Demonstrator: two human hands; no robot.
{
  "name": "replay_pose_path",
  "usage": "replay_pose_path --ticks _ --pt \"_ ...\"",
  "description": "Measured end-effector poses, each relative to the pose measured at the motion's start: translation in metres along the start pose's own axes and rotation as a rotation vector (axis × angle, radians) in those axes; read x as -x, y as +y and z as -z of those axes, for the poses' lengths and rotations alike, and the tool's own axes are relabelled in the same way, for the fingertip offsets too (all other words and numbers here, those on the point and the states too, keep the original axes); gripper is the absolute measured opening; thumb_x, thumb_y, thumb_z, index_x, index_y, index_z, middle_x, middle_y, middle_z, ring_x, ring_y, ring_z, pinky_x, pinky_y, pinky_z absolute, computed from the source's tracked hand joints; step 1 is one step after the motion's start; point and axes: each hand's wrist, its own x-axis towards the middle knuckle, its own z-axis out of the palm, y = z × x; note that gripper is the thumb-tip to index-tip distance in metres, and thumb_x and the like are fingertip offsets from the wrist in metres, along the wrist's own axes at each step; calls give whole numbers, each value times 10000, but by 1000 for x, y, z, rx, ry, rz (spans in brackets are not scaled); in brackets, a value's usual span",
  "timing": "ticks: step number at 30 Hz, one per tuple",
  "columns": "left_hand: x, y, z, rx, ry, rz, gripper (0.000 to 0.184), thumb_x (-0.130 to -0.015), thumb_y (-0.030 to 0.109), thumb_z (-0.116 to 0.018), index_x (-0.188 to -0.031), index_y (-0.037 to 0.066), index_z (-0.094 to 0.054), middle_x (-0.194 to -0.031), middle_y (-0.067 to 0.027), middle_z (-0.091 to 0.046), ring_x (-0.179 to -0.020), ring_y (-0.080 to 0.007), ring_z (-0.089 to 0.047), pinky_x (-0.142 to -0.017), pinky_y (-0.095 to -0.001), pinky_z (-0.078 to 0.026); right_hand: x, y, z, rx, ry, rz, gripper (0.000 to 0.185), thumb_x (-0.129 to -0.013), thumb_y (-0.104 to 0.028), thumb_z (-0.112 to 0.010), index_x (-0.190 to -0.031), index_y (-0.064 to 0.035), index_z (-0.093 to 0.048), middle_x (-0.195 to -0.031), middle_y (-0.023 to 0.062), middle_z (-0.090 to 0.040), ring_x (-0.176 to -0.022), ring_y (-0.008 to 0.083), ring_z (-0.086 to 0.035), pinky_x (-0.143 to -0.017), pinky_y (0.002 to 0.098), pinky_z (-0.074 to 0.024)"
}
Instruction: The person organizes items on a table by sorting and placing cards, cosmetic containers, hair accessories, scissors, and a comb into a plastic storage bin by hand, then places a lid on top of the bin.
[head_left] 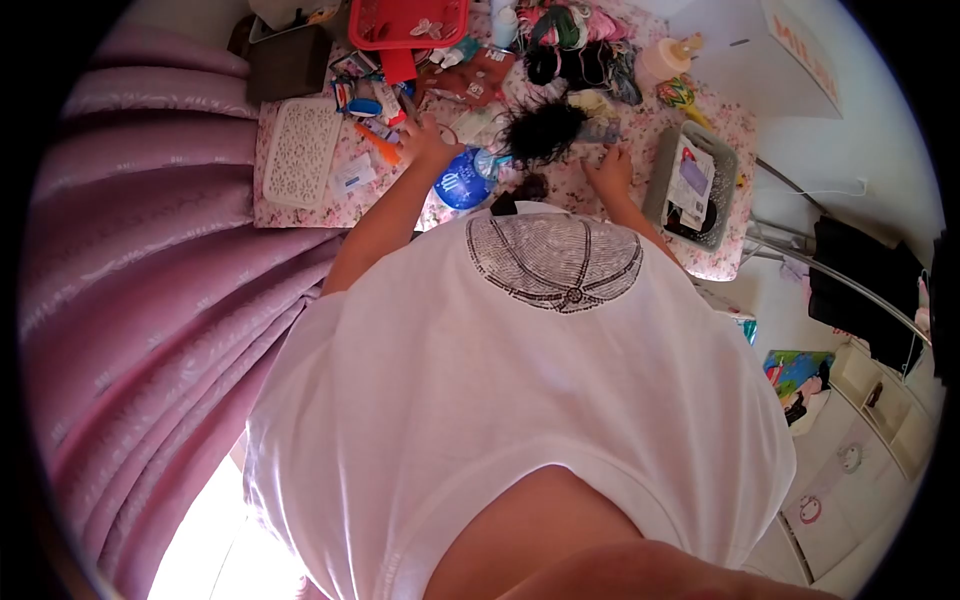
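My left hand point(428, 145) is over the flowered tabletop, fingers apart, with nothing visible in its grip. Close to its left is an orange object point(378, 143), perhaps a tool handle. A round blue item with white lettering point(463, 182) lies just below its thumb. My right hand point(608, 175) rests low on the table, thumb and fingers apart. Beside it are a black tuft of hair-like fibres point(543, 132) and a small clear bluish piece point(600, 130). A smaller dark clump point(532, 187) sits nearer to my body.
A white perforated tray point(302, 150) lies at left, a grey basket point(728, 180) with papers at right. Behind are a red basket point(410, 42), bundles of coloured yarn point(570, 25) and a peach bottle point(662, 62). A pink curtain point(150, 180) hangs left.
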Motion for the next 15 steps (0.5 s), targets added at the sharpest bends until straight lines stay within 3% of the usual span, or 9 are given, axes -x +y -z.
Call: replay_pose_path --ticks 3,6,9,12,15 --pt "10 22 14 153 59 -61 740 -554 472 -648 -1168 164 -372 -1193 -181 -272 -1077 -380 -327 -880 -446 -308 -1 -2 4 130 133 111 578 -637 -340 -637 -1072 -4 -459 -1079 213 -422 -937 333 -458 -803 395 -379" --pt "22 51 24 442 128 -175 660 -555 460 -644 -1098 136 -456 -1179 -216 -270 -1061 -410 -323 -878 -437 -317 5 -18 14 52 205 175 517 -663 -286 -623 -1064 0 -465 -1036 197 -472 -944 332 -458 -803 389 -380" --pt "29 78 17 626 185 -412 636 -555 429 -658 -1081 122 -475 -1167 -225 -276 -1049 -412 -331 -877 -415 -327 -5 -19 8 -360 90 435 379 -760 -200 -551 -1063 9 -461 -977 157 -519 -919 271 -501 -779 362 -401" --pt "52 114 29 618 142 -531 618 -558 435 -670 -1040 86 -503 -1136 -242 -289 -1036 -397 -348 -876 -373 -334 12 -58 43 -993 -280 249 240 -834 -134 -454 -1037 -7 -467 -922 117 -531 -816 193 -534 -736 305 -436" --pt "60 145 20 710 78 -583 672 -574 496 -656 -1073 75 -501 -1118 -245 -309 -1021 -382 -356 -871 -360 -343 16 -57 50 -1337 -406 167 252 -888 -160 -352 -1074 -14 -439 -885 84 -539 -755 145 -545 -692 262 -456"
